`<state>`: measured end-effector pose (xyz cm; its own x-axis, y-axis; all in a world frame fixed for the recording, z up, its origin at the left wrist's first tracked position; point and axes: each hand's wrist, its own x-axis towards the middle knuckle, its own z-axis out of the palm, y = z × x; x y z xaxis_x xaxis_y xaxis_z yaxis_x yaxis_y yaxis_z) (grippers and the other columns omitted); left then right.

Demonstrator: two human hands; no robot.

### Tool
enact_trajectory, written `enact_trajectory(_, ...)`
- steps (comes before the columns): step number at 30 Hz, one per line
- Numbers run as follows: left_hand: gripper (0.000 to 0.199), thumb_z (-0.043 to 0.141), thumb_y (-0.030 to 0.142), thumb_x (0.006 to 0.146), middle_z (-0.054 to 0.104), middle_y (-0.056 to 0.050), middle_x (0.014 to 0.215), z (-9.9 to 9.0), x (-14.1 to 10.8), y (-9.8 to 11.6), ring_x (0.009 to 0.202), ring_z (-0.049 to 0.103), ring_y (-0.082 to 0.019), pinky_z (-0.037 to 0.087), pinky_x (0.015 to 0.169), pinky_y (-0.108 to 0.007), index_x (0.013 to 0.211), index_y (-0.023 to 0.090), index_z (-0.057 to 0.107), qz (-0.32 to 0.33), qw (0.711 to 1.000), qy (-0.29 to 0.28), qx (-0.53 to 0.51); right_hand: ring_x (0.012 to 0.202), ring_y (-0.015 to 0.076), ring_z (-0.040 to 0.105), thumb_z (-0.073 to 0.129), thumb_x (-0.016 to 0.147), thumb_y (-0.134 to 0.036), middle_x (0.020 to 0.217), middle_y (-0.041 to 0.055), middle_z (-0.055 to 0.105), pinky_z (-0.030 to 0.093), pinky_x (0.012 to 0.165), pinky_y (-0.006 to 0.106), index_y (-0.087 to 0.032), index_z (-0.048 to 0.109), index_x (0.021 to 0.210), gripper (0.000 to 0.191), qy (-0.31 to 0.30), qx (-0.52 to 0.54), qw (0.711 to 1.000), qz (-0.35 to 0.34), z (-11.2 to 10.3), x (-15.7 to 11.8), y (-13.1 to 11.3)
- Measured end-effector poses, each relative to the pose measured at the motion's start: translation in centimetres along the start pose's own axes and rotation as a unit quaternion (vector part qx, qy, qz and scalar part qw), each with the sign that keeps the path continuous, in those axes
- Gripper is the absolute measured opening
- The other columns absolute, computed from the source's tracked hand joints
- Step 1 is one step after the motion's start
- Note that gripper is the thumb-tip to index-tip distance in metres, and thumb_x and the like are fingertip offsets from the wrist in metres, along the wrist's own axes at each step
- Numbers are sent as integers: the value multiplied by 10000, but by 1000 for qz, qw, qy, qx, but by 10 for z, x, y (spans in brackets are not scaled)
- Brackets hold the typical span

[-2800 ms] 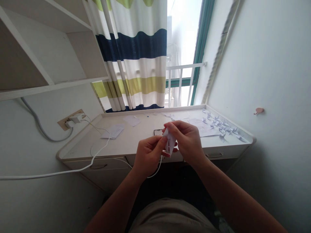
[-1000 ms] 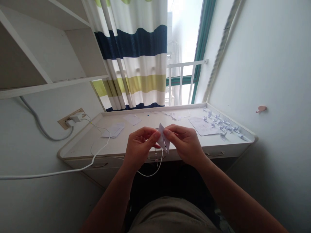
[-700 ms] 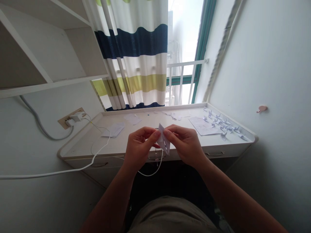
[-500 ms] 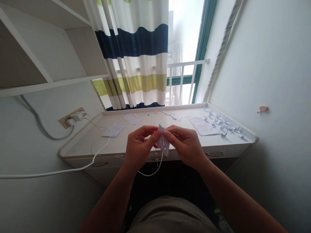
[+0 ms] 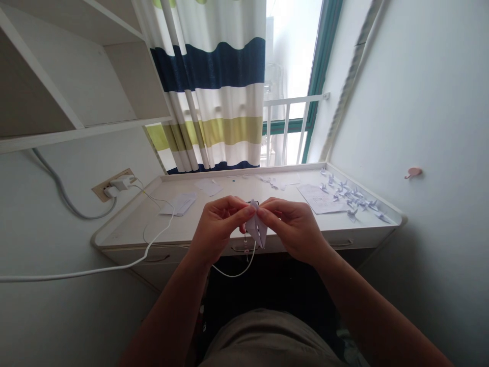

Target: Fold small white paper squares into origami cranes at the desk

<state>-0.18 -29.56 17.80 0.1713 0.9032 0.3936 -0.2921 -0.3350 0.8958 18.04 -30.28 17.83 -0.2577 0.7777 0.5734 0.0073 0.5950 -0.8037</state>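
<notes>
Between my hands, just above the desk's front edge, is a small piece of folded white paper (image 5: 256,228), narrow and diamond-shaped, its split lower points hanging down. My left hand (image 5: 218,227) pinches its upper left side between thumb and fingers. On the opposite side, my right hand (image 5: 292,227) grips the upper right with thumb and forefinger. The two thumbs lie close together near the top of the fold. Behind the paper, a dark thin loop and a small beaded charm (image 5: 245,245) show in part; what they belong to is hidden.
Several folded paper cranes (image 5: 353,193) cluster at the desk's right, beside a printed sheet (image 5: 319,199). Loose paper (image 5: 179,204) lies at the left, with scraps along the back. A white cable (image 5: 147,250) runs across the left front from a wall socket (image 5: 111,186).
The paper's top tip, which stood up in a point, now sits lower between my fingertips. My left hand has shifted slightly left; the right hand stays nearly in place.
</notes>
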Motion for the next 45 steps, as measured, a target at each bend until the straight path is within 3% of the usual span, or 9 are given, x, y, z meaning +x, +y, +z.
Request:
enact_trajectory(6, 218, 847, 398, 853, 701, -9, 681, 1, 4, -1, 558, 584, -104, 494, 490, -212, 820, 194, 779, 37, 995, 28, 83, 767, 178, 682, 701, 988, -381, 823, 39, 767, 533, 703, 327, -202, 785, 836, 250, -3, -5, 1000, 25, 1, 3, 0)
enact_trajectory(11, 263, 790, 432, 906, 698, -2, 700, 8, 6, -11, 549, 575, -97, 457, 476, -196, 841, 187, 719, 96, 977, 105, 158, 733, 154, 661, 736, 958, -447, 804, 29, 751, 535, 681, 300, -187, 785, 878, 276, 3, 41, 997, 68, 5, 5, 3)
enact_trajectory(15, 272, 732, 459, 954, 693, -1, 734, 12, 7, -18, 610, 616, -114, 483, 530, -203, 887, 202, 675, 131, 954, 163, 217, 776, 173, 707, 864, 842, -457, 863, 37, 769, 579, 706, 316, -181, 739, 1050, 368, -3, 82, 989, 122, 15, 3, 8)
enact_trajectory(21, 279, 689, 458, 978, 663, 30, 693, 18, 9, -22, 513, 568, -85, 462, 480, -191, 891, 208, 599, 139, 945, 235, 179, 786, 175, 757, 884, 822, -402, 910, 39, 795, 630, 789, 358, -195, 680, 1123, 418, 63, 142, 981, 113, 25, 3, 17)
enact_trajectory(23, 283, 701, 455, 963, 650, 44, 663, 16, 10, -23, 463, 544, -80, 447, 434, -190, 892, 210, 578, 121, 955, 228, 144, 734, 161, 751, 885, 819, -383, 902, 26, 795, 637, 770, 353, -206, 673, 1141, 424, 87, 153, 979, 106, 23, 5, 17)
enact_trajectory(28, 316, 799, 381, 866, 674, 50, 676, 3, 16, -27, 565, 681, -141, 513, 439, -206, 906, 229, 525, 89, 977, 180, 72, 724, 173, 757, 889, 811, -383, 895, 28, 790, 646, 752, 368, -208, 655, 1170, 463, 102, 137, 979, 115, 9, 13, 20)
enact_trajectory(32, 368, 819, 348, 841, 698, 44, 732, -11, 27, -36, 614, 698, -146, 543, 459, -210, 1124, 229, 617, 37, 993, 85, 75, 727, 160, 739, 875, 814, -342, 895, 26, 778, 636, 793, 378, -194, 677, 1112, 387, 86, 119, 982, 122, -3, 22, 35)
enact_trajectory(35, 397, 862, 401, 813, 727, 2, 755, -21, 42, -52, 655, 722, -162, 579, 499, -233, 1106, 197, 688, -8, 996, 40, 85, 729, 158, 732, 876, 800, -338, 887, 26, 773, 622, 802, 378, -189, 687, 1066, 358, 70, 114, 982, 134, -12, 29, 56)
enact_trajectory(45, 354, 896, 394, 800, 781, -40, 801, -46, 111, -125, 686, 744, -152, 607, 592, -251, 1020, 154, 756, -28, 992, 77, 95, 704, 163, 725, 914, 713, -310, 822, 44, 788, 604, 797, 388, -164, 674, 1065, 450, 76, 169, 953, 239, -34, 79, 152)
